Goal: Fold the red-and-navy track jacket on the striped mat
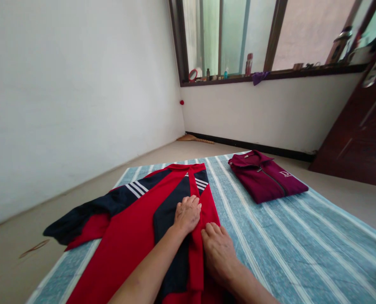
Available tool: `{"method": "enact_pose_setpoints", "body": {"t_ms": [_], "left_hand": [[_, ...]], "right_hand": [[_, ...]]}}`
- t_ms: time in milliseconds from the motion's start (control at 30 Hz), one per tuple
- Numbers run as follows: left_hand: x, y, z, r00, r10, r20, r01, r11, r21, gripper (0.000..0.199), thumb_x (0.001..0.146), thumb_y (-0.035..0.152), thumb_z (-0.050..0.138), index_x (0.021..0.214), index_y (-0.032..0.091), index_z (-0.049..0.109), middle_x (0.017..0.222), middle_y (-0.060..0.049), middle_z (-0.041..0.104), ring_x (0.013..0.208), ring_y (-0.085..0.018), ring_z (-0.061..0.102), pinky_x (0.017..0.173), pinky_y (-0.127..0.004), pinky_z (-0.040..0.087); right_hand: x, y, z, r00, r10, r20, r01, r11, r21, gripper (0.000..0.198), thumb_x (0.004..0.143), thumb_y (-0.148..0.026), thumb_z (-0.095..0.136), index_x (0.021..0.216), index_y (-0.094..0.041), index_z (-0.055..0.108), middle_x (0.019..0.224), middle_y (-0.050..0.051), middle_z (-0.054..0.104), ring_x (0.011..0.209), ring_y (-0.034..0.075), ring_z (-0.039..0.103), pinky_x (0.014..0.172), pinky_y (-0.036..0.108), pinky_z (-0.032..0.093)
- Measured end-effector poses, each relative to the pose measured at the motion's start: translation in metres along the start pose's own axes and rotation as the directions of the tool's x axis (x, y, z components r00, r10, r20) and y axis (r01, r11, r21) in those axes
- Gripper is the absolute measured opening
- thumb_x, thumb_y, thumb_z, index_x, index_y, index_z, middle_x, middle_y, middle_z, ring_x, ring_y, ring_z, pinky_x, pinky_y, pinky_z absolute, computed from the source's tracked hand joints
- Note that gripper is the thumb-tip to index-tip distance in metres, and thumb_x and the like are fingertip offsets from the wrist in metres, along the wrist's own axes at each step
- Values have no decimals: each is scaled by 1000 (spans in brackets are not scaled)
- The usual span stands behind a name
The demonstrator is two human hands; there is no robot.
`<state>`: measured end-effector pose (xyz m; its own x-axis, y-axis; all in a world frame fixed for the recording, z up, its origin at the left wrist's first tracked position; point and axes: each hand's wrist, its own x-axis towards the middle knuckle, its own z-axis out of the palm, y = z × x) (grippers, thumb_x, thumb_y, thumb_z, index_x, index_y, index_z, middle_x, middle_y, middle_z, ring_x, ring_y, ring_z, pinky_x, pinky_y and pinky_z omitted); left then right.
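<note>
A red and navy jacket (131,228) with white stripes lies spread on the striped cloth. Its right-hand sleeve is folded inward over the body, while the left-hand sleeve stretches out over the cloth's edge. My left hand (188,213) rests on the folded sleeve, fingers together and curled on the fabric. Just to the right and nearer to me, my right hand (218,249) has its fingers bent over the jacket's right side. The fingertips of both hands are partly hidden. A folded maroon zip jacket (266,175) lies to the right, apart from my hands.
The blue-and-white striped cloth (270,245) covers the surface beneath. Beyond it, a broom (196,138) lies on the floor by the corner. Bottles and a round mirror (193,75) line the windowsill, with a purple cloth (259,77) hanging over. A dark red door (361,126) stands at right.
</note>
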<state>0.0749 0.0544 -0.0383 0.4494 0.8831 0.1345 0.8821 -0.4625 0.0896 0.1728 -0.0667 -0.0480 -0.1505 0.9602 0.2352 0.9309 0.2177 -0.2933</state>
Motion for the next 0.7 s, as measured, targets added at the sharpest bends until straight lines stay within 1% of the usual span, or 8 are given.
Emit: {"method": "enact_pose_setpoints", "body": {"t_ms": [100, 200, 267, 333, 433, 500, 567, 700], "left_hand": [[-11, 2, -2, 1000, 18, 17, -17, 1000, -19, 39, 95, 25, 30, 126, 17, 54, 140, -10, 49, 133, -24, 36, 106, -42, 32], [-24, 3, 0, 996, 65, 61, -63, 997, -38, 40, 94, 25, 33, 129, 18, 51, 143, -10, 46, 137, -24, 31, 110, -48, 27], [-30, 4, 2, 992, 88, 94, -83, 995, -50, 42, 93, 26, 35, 133, 19, 49, 146, -10, 43, 138, -24, 30, 111, -52, 24], [-33, 4, 5, 989, 90, 120, -84, 995, -54, 46, 91, 26, 37, 136, 19, 46, 147, -10, 41, 139, -26, 28, 111, -54, 23], [-33, 5, 8, 988, 80, 132, -75, 996, -47, 49, 90, 23, 37, 138, 18, 43, 149, -10, 38, 140, -25, 27, 112, -55, 21], [-32, 6, 8, 989, 75, 127, -70, 997, -45, 50, 90, 22, 35, 139, 18, 42, 150, -9, 36, 140, -24, 26, 112, -54, 20], [-32, 7, 6, 989, 68, 130, -62, 997, -50, 49, 90, 22, 34, 139, 16, 42, 150, -10, 36, 141, -24, 25, 112, -54, 20], [-44, 13, -6, 987, 48, 156, -35, 996, -79, 46, 94, 25, 31, 137, 15, 44, 149, -11, 38, 141, -23, 25, 113, -54, 19]], "right_hand": [[0, 8, 0, 1000, -2, 24, 2, 1000, 10, 17, 83, -11, 49, 88, -17, 65, 93, 8, 65, 89, 24, 57, 82, 36, 39], [11, 15, -9, 999, 40, 5, -40, 999, 30, 21, 87, -12, 45, 85, -19, 64, 89, 7, 65, 84, 22, 58, 80, 34, 39], [25, 21, -12, 998, 44, -33, -42, 998, 39, 23, 89, -14, 41, 93, -18, 64, 98, 9, 65, 92, 22, 58, 84, 34, 39], [39, 27, -9, 998, 37, -60, -33, 998, 59, 27, 93, -18, 38, 107, -17, 62, 115, 11, 63, 107, 24, 55, 92, 36, 37], [52, 36, 6, 998, 52, -18, -50, 994, 100, 32, 97, -24, 36, 120, -17, 57, 133, 12, 53, 126, 25, 45, 103, 39, 32], [53, 41, 16, 997, 76, 19, -78, 989, 126, 34, 98, -26, 35, 122, -17, 57, 137, 12, 50, 130, 25, 41, 105, 41, 30], [52, 43, 20, 996, 86, 18, -87, 986, 143, 35, 99, -28, 33, 122, -17, 57, 138, 12, 50, 131, 25, 40, 106, 41, 30], [46, 40, 11, 997, 72, -2, -71, 988, 137, 37, 99, -30, 30, 119, -17, 59, 135, 12, 52, 128, 24, 44, 106, 40, 32]]}}
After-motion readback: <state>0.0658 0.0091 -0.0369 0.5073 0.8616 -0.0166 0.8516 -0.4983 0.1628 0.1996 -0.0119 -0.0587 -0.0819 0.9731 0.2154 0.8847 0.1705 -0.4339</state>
